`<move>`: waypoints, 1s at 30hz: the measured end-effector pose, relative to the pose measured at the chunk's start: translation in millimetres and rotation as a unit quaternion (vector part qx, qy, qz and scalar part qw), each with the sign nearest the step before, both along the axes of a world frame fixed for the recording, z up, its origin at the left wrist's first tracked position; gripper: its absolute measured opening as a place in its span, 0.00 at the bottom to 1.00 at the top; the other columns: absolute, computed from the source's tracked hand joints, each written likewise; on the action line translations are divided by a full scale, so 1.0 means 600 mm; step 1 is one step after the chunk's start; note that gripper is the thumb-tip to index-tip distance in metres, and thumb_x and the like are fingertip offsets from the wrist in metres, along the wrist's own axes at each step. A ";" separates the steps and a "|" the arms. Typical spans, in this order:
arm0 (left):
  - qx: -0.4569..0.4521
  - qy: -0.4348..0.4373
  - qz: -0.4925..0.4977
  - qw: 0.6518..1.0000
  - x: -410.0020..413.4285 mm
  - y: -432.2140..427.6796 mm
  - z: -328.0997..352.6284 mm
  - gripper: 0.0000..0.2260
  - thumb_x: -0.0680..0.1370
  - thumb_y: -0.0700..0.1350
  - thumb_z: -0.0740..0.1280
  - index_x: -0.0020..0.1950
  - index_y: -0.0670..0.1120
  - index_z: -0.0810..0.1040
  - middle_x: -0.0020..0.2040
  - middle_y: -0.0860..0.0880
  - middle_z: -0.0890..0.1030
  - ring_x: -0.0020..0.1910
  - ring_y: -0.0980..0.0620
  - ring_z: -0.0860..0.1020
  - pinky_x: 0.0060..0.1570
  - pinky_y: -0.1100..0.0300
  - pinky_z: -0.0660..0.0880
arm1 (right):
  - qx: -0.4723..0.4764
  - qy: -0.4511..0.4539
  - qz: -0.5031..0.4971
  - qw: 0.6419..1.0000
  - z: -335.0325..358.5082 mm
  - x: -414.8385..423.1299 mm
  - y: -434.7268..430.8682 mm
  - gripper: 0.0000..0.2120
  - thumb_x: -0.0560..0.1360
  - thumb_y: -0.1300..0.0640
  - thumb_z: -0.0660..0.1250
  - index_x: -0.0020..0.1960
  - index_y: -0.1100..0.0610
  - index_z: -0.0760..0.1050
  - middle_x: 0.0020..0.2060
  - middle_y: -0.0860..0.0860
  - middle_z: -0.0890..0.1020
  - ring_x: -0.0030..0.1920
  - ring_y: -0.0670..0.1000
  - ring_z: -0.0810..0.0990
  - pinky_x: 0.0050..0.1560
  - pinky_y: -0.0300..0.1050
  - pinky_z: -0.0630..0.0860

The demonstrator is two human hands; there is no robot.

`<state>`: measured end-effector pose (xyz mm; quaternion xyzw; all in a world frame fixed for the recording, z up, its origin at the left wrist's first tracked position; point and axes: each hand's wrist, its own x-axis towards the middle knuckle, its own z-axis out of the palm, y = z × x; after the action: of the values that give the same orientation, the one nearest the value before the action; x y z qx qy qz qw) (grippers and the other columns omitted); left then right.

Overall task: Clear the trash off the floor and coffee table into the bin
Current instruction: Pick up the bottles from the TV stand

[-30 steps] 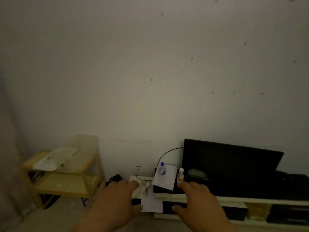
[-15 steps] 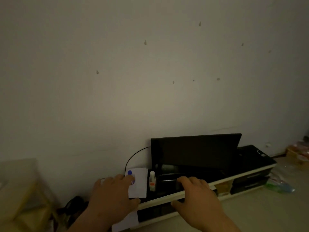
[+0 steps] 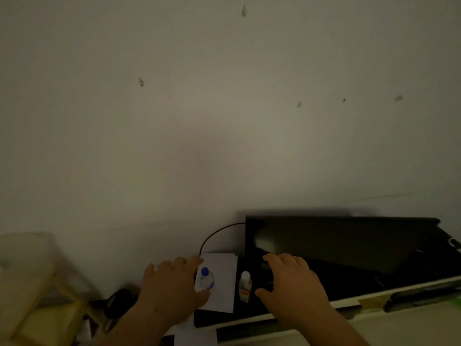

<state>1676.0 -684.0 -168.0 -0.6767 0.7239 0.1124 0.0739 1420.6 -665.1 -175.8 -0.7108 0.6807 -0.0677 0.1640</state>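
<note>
The room is dim. My left hand (image 3: pixel 172 290) hovers in front of me with relaxed, spread fingers and holds nothing; its fingertips overlap a small clear bottle with a blue cap (image 3: pixel 206 279). The bottle stands on a white sheet of paper (image 3: pixel 223 283) on a low TV stand (image 3: pixel 349 302). My right hand (image 3: pixel 291 288) is also out, fingers relaxed and empty, just right of a small white bottle with an orange label (image 3: pixel 245 285). No bin is in view.
A dark flat screen (image 3: pixel 336 240) leans on the stand against a pale wall, with a black cable (image 3: pixel 217 233) curving from it. A yellow wooden shelf (image 3: pixel 37 295) stands at the left. Dark items (image 3: pixel 119 299) lie on the floor between the shelf and the stand.
The view has swung right and then back a little, closing in on the TV stand. Both hands stay raised and empty, now nearer the two bottles.
</note>
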 end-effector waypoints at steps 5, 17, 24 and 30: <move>0.031 0.003 -0.044 0.999 0.029 -0.125 -0.089 0.33 0.73 0.71 0.59 0.76 0.63 0.57 0.72 0.56 0.70 0.68 0.48 0.70 0.68 0.45 0.63 | 0.021 0.002 -0.038 0.999 -0.077 0.033 -0.091 0.34 0.72 0.33 0.63 0.73 0.41 0.59 0.69 0.47 0.69 0.69 0.54 0.65 0.65 0.54 0.70; 0.085 0.064 -0.035 0.994 0.067 -0.351 -0.399 0.42 0.65 0.74 0.55 0.78 0.64 0.54 0.71 0.55 0.72 0.67 0.49 0.72 0.68 0.46 0.68 | 0.087 -0.024 -0.082 0.993 -0.368 0.069 -0.280 0.35 0.71 0.34 0.65 0.74 0.42 0.57 0.69 0.48 0.69 0.68 0.55 0.66 0.64 0.55 0.71; 0.126 0.122 -0.006 0.984 0.041 -0.409 -0.599 0.39 0.71 0.69 0.66 0.78 0.64 0.53 0.69 0.54 0.70 0.64 0.51 0.73 0.63 0.48 0.72 | 0.113 -0.044 -0.081 0.989 -0.568 0.067 -0.366 0.34 0.73 0.37 0.65 0.75 0.43 0.57 0.71 0.49 0.67 0.68 0.54 0.67 0.64 0.52 0.72; 0.127 0.144 0.022 0.981 0.032 -0.426 -0.703 0.36 0.74 0.56 0.72 0.77 0.61 0.57 0.67 0.52 0.72 0.61 0.49 0.75 0.59 0.53 0.75 | 0.153 -0.093 -0.086 0.980 -0.694 0.081 -0.376 0.30 0.75 0.43 0.67 0.74 0.45 0.60 0.69 0.49 0.69 0.64 0.53 0.70 0.61 0.50 0.74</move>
<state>1695.1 -939.4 -590.0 -0.6540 0.6921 0.3010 0.0522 1469.1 -890.4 -592.2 -0.6066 0.7235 -0.0428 0.3267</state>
